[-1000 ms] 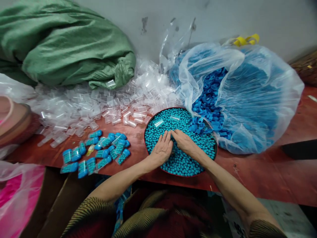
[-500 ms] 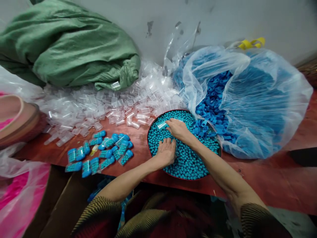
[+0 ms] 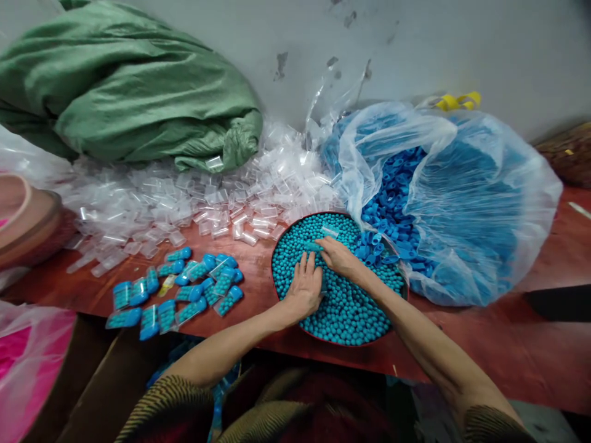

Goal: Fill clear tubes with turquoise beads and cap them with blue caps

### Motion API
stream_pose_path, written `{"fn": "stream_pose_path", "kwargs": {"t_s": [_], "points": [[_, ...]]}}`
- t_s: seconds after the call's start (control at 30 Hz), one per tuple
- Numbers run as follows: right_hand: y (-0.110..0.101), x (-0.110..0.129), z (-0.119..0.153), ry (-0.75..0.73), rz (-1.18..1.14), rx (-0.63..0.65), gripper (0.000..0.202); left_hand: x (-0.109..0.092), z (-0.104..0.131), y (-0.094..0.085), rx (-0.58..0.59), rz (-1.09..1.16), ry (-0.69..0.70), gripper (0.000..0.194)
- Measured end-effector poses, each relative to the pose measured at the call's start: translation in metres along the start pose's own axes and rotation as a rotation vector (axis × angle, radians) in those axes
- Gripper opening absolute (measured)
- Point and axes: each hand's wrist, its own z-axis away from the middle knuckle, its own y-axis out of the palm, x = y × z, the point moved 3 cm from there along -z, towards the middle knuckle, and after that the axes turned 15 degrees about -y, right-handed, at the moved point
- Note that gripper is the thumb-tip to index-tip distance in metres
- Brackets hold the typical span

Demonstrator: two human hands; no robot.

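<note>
My left hand (image 3: 303,288) is over a round tray (image 3: 273,271) of turquoise beads (image 3: 351,314), palm down, fingers bent close together. A clear edge shows beside its palm, but what lies under the hand is hidden. From the right, my right hand (image 3: 340,257) pinches a small clear plastic container (image 3: 314,247) with turquoise beads in it, close to the left fingertips. Another clear container (image 3: 329,232) lies on the beads just beyond. Blue caps (image 3: 376,246) spill over the tray's right rim.
Several bead-filled, blue-capped containers (image 3: 225,280) lie left on the red table (image 3: 258,307). Behind them spreads a heap of clear containers (image 3: 152,203) beneath a green sack (image 3: 138,92). A translucent bag (image 3: 480,215) of blue caps stands right; a pink tub (image 3: 28,227) stands far left.
The clear container in my right hand has come down towards my left fingers and now shows turquoise inside. My left fingers have stretched forward to it. The view has shifted slightly.
</note>
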Motion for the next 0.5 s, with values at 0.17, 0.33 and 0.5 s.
{"fn": "stream_pose_path", "kwargs": {"t_s": [0.17,0.33,0.5], "points": [[0.013,0.003,0.04,-0.055,-0.241,0.017,0.036,0.002,-0.002,0.008,0.029,0.033,0.119,0.052],[-0.005,-0.011,0.028,0.055,-0.162,0.03,0.04,0.003,-0.013,0.001,0.085,0.071,0.083,0.061],[-0.019,-0.043,-0.011,0.227,0.21,-0.04,0.044,0.001,-0.023,-0.007,0.155,0.036,0.01,0.078]]}}
